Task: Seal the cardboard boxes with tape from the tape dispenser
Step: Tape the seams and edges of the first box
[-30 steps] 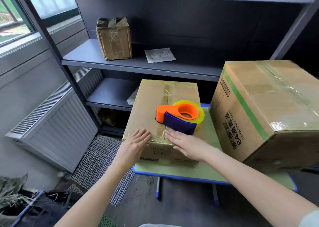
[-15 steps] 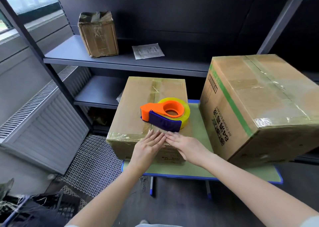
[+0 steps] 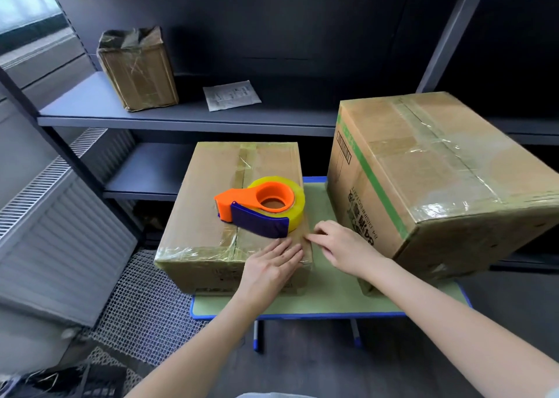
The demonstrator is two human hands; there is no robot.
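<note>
As the tape dispenser [image 3: 260, 213] covers some seam [image 3: 243, 167], left hand [image 3: 272, 266] and right hand [image 3: 343, 248] touch the box [image 3: 196, 216], fingers straight

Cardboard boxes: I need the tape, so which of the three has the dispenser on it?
The smaller box on the green table: the tape dispenser lies on its top. The bigger box beside it and the shelf box carry nothing.

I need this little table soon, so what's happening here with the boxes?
A person is pressing down tape on the smaller box at its near right corner. The left hand lies flat on top, and the right hand touches the right edge with fairly straight fingers. The tape dispenser sits on that box, with neither hand on it. A larger taped box stands beside it on the same table.
</note>
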